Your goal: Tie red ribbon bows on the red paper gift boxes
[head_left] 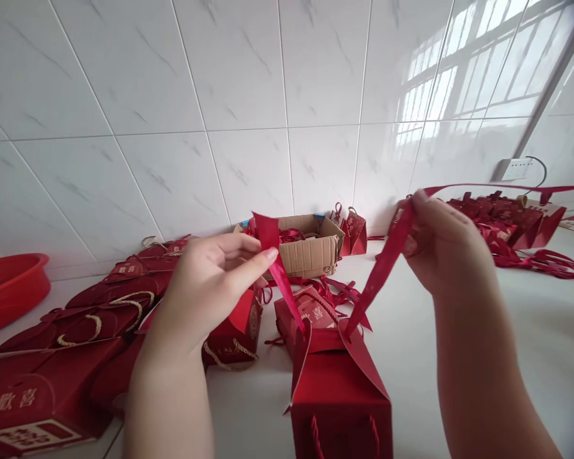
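A red gift box [342,389] stands upright in front of me, its top flaps drawn together and a red cord at its front. A dark red satin ribbon [380,274] passes through the holes at its top and rises on both sides in a V. My left hand [224,274] pinches the short end between thumb and fingers. My right hand [437,242] is closed on the longer side, and its loose tail trails off to the right in the air. Behind the box lies another red box [291,312] with gold lettering.
Rows of red gift boxes [52,382], some with rope handles, fill the left. A cardboard box [310,255] holding red pieces stands by the tiled wall. A red basin [14,293] is far left; more boxes [521,223] and loose ribbons [545,261] lie right.
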A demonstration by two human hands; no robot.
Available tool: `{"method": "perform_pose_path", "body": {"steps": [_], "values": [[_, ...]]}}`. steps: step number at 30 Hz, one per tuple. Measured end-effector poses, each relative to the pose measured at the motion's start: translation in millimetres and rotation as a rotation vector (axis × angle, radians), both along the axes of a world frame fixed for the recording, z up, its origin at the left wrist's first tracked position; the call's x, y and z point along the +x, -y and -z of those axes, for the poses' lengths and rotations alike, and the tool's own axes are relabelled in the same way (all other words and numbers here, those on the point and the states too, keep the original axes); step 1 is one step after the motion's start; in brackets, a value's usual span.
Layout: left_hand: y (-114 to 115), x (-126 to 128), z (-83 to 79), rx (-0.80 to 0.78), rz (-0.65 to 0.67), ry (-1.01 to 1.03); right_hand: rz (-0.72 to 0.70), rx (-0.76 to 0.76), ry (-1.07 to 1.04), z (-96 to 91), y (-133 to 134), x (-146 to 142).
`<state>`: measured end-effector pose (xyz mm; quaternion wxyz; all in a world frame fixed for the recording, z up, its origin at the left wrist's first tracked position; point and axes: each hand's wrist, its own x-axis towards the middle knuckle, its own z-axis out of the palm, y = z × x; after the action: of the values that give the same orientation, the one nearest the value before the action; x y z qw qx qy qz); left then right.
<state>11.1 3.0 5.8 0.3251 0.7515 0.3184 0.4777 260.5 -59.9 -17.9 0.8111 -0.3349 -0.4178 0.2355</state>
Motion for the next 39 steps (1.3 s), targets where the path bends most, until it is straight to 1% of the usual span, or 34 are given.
{"method": "perform_pose_path", "body": {"steps": [2,4,7,9,13,15,18,21,25,29,32,39], "values": [[-11.2,4.9,4.3,-0.038,-0.027,-0.080,-0.032,-0.063,-0.004,6.0,-10.7,2.2],[-22.5,9.7,9.8,-0.049,-0.079,-0.078,-0.038,-0.076,-0.063,12.0,-21.2,4.6],[-38.3,14.7,18.2,-0.032,-0.164,0.014,-0.037,-0.059,-0.141,18.9,-32.5,7.8],[-48.5,16.1,23.2,-0.020,-0.217,0.083,-0.040,-0.053,-0.146,21.4,-36.2,8.8],[-66.9,15.6,30.9,0.016,-0.322,0.199,-0.035,-0.031,-0.137,22.3,-37.7,7.5],[-71.5,14.5,32.6,0.040,-0.342,0.220,-0.044,-0.033,-0.140,21.5,-37.0,6.2],[-68.6,13.4,30.5,0.021,-0.320,0.215,-0.077,-0.065,-0.115,19.5,-33.9,4.7],[-57.4,13.2,24.4,-0.017,-0.287,0.183,-0.082,-0.090,-0.058,16.5,-28.4,3.5],[-44.9,12.6,18.3,-0.031,-0.228,0.077,-0.043,-0.120,0.050,12.3,-20.4,0.0],[-40.3,11.6,17.1,-0.062,-0.126,-0.065,0.012,-0.191,0.172,10.2,-16.7,-6.0],[-36.7,12.6,16.1,-0.085,-0.057,-0.091,0.011,-0.178,0.203,10.2,-16.8,-9.9],[-25.5,17.6,13.7,-0.103,0.078,-0.063,0.030,-0.130,0.203,8.8,-14.3,-15.0]]}}
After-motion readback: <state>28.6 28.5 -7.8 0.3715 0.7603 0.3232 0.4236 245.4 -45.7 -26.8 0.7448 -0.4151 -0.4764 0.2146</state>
